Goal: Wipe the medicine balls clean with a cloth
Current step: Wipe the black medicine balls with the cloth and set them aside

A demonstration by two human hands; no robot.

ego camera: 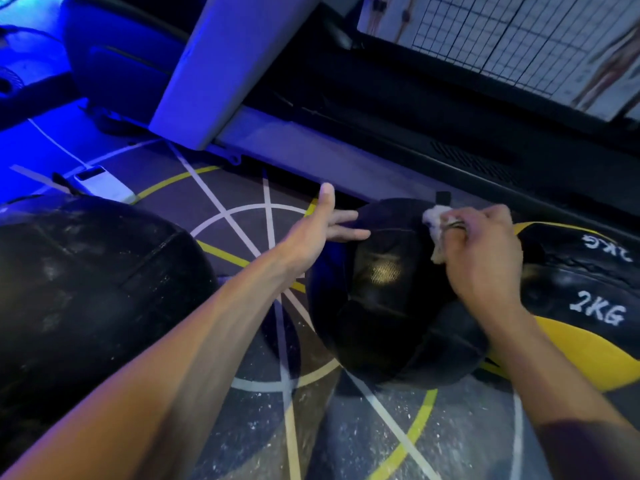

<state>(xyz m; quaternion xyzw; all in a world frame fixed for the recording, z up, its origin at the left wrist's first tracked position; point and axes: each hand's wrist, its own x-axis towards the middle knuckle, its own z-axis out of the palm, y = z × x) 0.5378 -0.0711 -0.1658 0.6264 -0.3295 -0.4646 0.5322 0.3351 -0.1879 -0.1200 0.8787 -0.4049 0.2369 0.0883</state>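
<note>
The right hand is curling its fingers round a pale crumpled cloth, its grip closed on it, and is pressing it against the upper right side of the black medicine ball lying on the floor in the middle of the view. Most of the cloth is hiding under the fingers; only a rumpled edge is showing. The left hand is reaching out with straight, spread fingers, its grip open, the fingertips lying at the ball's upper left edge; whether they are touching it is hard to tell. Just right of this ball, partly covered by the right wrist, a black and yellow ball marked 2KG is running off the frame. A large dusty black ball is sitting at the left, its lower part cut off.
</note>
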